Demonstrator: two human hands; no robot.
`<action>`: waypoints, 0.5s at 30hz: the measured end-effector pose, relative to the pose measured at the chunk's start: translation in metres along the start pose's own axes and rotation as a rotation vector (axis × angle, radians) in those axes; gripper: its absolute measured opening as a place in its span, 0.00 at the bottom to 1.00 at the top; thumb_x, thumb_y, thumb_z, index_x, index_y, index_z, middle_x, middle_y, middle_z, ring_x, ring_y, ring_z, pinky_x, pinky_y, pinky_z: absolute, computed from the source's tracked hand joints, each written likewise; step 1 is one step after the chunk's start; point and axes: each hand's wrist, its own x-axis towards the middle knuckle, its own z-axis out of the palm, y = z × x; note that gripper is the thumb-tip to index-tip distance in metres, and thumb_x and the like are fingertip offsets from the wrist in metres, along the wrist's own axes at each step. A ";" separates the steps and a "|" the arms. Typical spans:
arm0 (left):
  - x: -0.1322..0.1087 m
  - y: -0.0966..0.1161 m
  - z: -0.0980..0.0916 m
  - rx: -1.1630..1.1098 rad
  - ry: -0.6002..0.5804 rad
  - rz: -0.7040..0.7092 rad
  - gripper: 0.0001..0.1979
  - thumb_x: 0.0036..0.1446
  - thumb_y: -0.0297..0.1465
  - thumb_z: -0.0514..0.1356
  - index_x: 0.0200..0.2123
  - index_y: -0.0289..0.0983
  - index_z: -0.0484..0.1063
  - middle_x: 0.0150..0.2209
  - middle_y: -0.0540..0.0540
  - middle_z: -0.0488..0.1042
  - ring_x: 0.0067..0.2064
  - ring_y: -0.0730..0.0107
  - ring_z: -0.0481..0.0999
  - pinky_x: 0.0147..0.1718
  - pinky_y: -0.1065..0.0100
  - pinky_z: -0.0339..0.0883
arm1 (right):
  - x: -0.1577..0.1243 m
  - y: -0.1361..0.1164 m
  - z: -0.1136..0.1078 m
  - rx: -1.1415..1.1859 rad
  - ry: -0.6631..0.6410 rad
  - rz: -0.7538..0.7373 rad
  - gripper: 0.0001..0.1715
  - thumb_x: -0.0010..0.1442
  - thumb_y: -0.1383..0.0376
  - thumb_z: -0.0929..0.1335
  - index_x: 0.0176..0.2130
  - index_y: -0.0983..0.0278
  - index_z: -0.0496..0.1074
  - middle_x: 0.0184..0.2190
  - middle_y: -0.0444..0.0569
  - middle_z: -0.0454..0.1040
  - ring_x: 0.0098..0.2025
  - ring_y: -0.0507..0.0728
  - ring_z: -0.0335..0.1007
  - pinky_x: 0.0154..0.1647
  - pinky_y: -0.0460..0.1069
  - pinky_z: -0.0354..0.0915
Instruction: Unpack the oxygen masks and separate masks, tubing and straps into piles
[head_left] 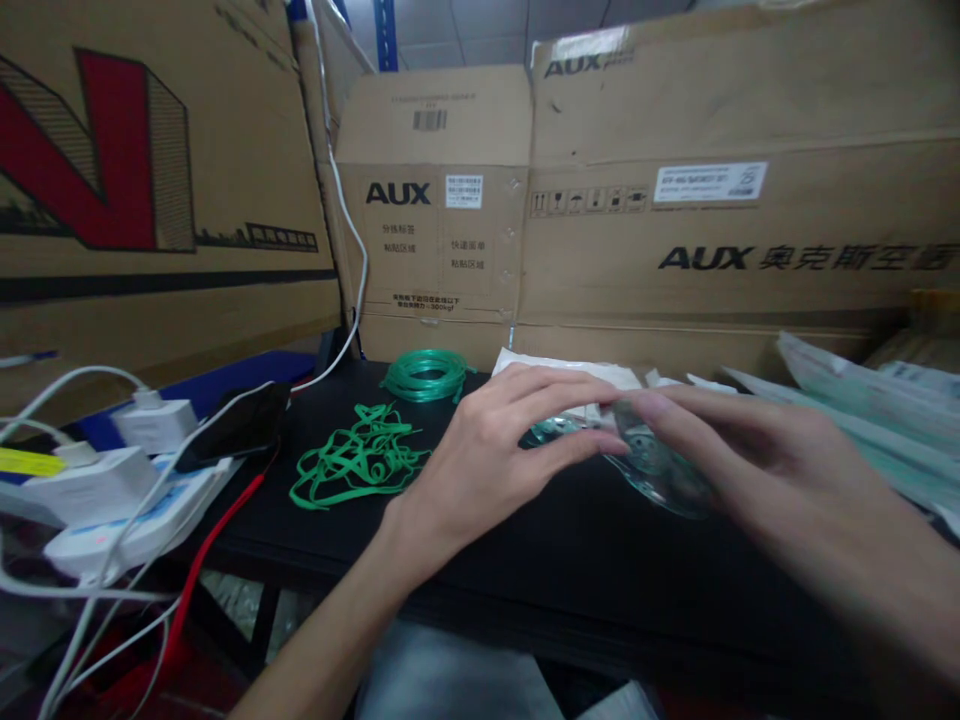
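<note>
A clear, green-tinted plastic face mask (664, 475) is between my two hands, just above the black table. My left hand (517, 430) reaches in from the left, its thumb and fingers closed on the mask's near-left edge. My right hand (739, 440) wraps over the mask's right side, with the fingertips meeting those of the left hand; part of its grip is hidden. Left of my left hand lie a tangle of flat green elastic straps (364, 460) and, behind it, a coil of green clear tubing (427, 375). A white paper sheet (562, 370) lies behind the hands.
Clear plastic packages (862, 425) are stacked at the right. On the left are a power strip (112, 530) with white chargers (97, 485), a dark phone (236, 425) and loose cables. Large cardboard boxes (435, 240) stand along the back and left of the black table (525, 560).
</note>
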 end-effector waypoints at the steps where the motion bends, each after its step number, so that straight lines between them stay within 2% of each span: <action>1: 0.000 -0.001 -0.001 0.003 -0.018 0.007 0.15 0.62 0.34 0.69 0.51 0.38 0.78 0.52 0.45 0.82 0.55 0.63 0.79 0.58 0.61 0.71 | 0.001 0.000 -0.001 -0.003 -0.004 -0.008 0.20 0.66 0.51 0.66 0.38 0.57 0.86 0.35 0.45 0.86 0.38 0.64 0.84 0.40 0.53 0.79; 4: -0.001 -0.002 -0.002 -0.021 -0.046 -0.011 0.18 0.61 0.34 0.70 0.54 0.38 0.77 0.54 0.44 0.82 0.57 0.62 0.79 0.59 0.60 0.71 | 0.002 -0.002 -0.002 -0.001 -0.032 -0.024 0.19 0.66 0.52 0.66 0.37 0.57 0.85 0.34 0.46 0.86 0.38 0.64 0.84 0.45 0.54 0.79; 8: 0.000 0.001 -0.005 -0.115 -0.075 -0.083 0.18 0.62 0.32 0.69 0.55 0.39 0.77 0.55 0.46 0.81 0.59 0.64 0.78 0.61 0.62 0.69 | 0.001 -0.001 -0.003 0.070 -0.030 -0.030 0.15 0.63 0.52 0.70 0.43 0.57 0.82 0.41 0.49 0.86 0.41 0.64 0.83 0.46 0.53 0.78; 11: 0.002 0.002 -0.010 -0.139 -0.089 -0.135 0.18 0.61 0.33 0.70 0.54 0.39 0.78 0.54 0.47 0.82 0.58 0.64 0.78 0.60 0.63 0.69 | -0.004 0.004 -0.004 0.166 -0.053 -0.014 0.19 0.60 0.51 0.75 0.47 0.57 0.77 0.47 0.49 0.84 0.45 0.61 0.83 0.44 0.48 0.78; 15: 0.003 0.002 -0.015 -0.169 -0.136 -0.157 0.18 0.61 0.32 0.70 0.54 0.42 0.78 0.55 0.48 0.82 0.58 0.62 0.79 0.60 0.61 0.68 | -0.009 0.011 -0.007 0.192 -0.113 -0.059 0.21 0.58 0.53 0.77 0.48 0.56 0.74 0.52 0.49 0.81 0.52 0.60 0.81 0.50 0.46 0.76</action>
